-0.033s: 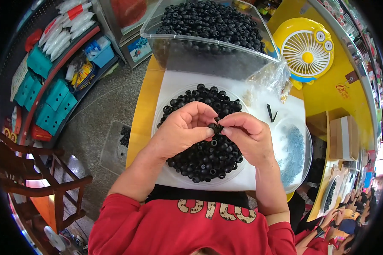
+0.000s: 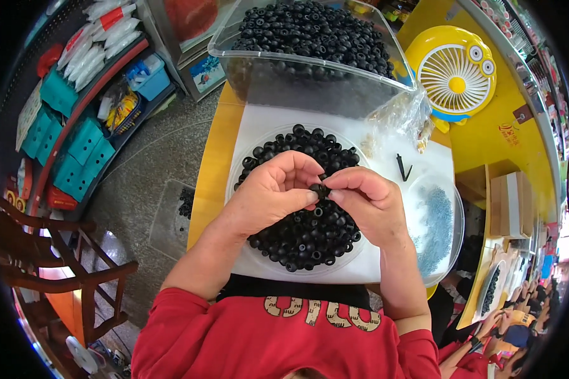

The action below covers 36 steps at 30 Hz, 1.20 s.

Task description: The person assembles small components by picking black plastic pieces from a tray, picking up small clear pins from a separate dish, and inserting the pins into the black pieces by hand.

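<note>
Above a clear round tray (image 2: 232, 174) heaped with black beads (image 2: 306, 243), both hands meet, fingertips nearly touching. My left hand (image 2: 269, 186) pinches a round black bead (image 2: 318, 189) with a hole between thumb and forefinger. From the other side, my right hand (image 2: 370, 199) has its thumb and forefinger pressed together right at that bead. Whatever those right fingers grip is too small and hidden to make out. Under the hands, part of the heap is covered from sight.
A big clear bin (image 2: 310, 66) of black beads stands at the back. To the right are a yellow fan (image 2: 456, 82), a crumpled plastic bag (image 2: 401, 120), small black snips (image 2: 403, 167) and a round dish of tiny blue-grey pieces (image 2: 435, 230). A wooden chair (image 2: 85, 271) stands left.
</note>
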{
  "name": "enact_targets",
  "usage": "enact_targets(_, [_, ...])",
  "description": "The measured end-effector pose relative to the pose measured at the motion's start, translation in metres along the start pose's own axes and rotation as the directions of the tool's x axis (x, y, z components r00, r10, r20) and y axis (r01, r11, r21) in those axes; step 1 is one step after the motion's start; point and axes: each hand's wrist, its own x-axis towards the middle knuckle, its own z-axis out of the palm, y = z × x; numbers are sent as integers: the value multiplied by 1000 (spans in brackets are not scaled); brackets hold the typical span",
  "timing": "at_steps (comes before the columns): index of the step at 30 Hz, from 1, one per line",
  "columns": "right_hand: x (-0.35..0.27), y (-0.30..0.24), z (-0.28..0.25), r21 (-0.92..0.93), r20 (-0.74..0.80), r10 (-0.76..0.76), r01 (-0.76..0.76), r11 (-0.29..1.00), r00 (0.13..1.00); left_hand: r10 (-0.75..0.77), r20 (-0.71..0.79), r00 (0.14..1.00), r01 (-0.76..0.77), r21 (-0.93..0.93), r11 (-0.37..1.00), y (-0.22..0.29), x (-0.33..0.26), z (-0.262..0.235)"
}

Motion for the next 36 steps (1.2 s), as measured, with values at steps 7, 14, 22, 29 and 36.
enact_targets(7, [1, -2, 1, -202, 19, -176, 176, 963, 984, -59, 45, 997, 57, 56, 997, 4, -2, 1])
enact_targets(14, [4, -12, 3, -213, 25, -99, 102, 972, 995, -72, 39, 997, 70, 53, 996, 4, -2, 0])
enact_targets(22, [10, -20, 4, -366, 113, -123, 156, 918, 986, -60, 55, 997, 57, 52, 997, 2, -1, -1])
enact_targets(29, [4, -16, 4, -458, 77, -235, 244, 855, 969, -62, -17, 998, 61, -41, 997, 5, 0, 2])
enact_targets(36, [4, -14, 4, -341, 35, -184, 184, 922, 982, -61, -16, 998, 60, -48, 997, 3, 1, 2])
